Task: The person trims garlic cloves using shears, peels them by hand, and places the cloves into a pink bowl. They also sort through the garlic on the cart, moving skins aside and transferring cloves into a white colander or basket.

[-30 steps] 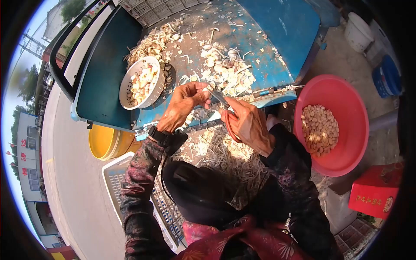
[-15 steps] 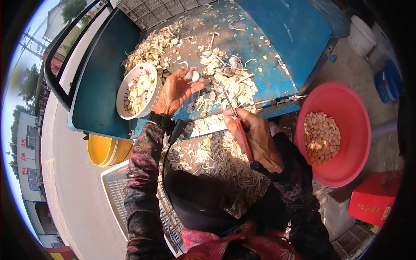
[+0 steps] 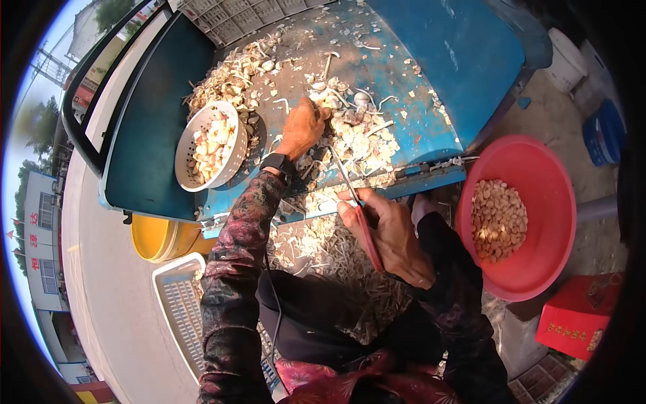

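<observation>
In my head view, white, rounded garlic [image 3: 362, 99] lies among papery skins [image 3: 369, 149] on the blue bed [image 3: 427, 81]. My left hand [image 3: 302, 129] reaches beside it, fingers bent, their grip hidden; my right hand [image 3: 393, 236] closes its fingers around red-handled scissors [image 3: 365, 232].

Scissors [image 3: 361, 212]: red handles, slim metal blades, tilted, tips directed forward over the near edge of the blue bed [image 3: 420, 67]. Garlic heap [image 3: 367, 143]: pale bulbs, papery skins and cut stems, loosely spread on the bed; some skins sunlit.
</observation>
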A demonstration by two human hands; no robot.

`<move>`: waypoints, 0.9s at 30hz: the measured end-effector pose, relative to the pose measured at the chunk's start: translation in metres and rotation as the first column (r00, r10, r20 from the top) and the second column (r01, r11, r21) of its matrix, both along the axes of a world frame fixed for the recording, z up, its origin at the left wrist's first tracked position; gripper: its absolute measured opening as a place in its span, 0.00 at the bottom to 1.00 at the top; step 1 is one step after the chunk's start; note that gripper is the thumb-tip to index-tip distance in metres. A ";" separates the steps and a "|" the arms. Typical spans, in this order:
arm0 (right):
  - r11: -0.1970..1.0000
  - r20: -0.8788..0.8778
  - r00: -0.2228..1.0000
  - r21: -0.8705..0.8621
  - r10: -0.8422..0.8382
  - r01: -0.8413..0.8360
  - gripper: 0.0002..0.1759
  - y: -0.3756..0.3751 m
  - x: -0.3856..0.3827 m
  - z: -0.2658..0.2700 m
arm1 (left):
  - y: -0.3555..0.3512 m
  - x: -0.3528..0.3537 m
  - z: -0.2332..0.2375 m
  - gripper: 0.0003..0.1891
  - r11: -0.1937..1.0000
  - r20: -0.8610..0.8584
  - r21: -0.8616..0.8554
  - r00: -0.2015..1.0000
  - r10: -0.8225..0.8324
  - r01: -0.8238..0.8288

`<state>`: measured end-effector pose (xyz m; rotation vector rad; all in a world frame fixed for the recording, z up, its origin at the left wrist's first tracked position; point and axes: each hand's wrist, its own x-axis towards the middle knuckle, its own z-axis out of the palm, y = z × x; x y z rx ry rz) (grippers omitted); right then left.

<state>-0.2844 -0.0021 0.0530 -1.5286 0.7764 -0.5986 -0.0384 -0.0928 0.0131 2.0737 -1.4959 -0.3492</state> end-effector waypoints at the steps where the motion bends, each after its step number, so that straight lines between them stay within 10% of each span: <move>1: 1.000 0.005 1.000 -0.004 -0.001 0.001 0.17 0.000 0.000 0.002 | -0.001 -0.002 -0.001 0.19 0.999 0.022 -0.038 1.000 -0.010 0.010; 23: 0.975 0.108 0.994 -0.219 -0.024 0.047 0.15 -0.005 0.005 -0.018 | -0.007 0.022 -0.039 0.22 0.991 0.079 0.025 0.989 0.129 -0.131; 25: 0.980 0.051 0.998 -0.192 -0.036 0.045 0.14 -0.007 0.003 -0.012 | 0.014 0.028 -0.023 0.18 0.997 -0.266 0.081 0.964 0.029 -0.008; 27: 0.978 0.019 0.998 -0.198 -0.061 0.064 0.15 -0.011 0.002 -0.017 | 0.046 0.010 0.009 0.12 0.998 -0.823 0.010 0.567 -0.031 0.070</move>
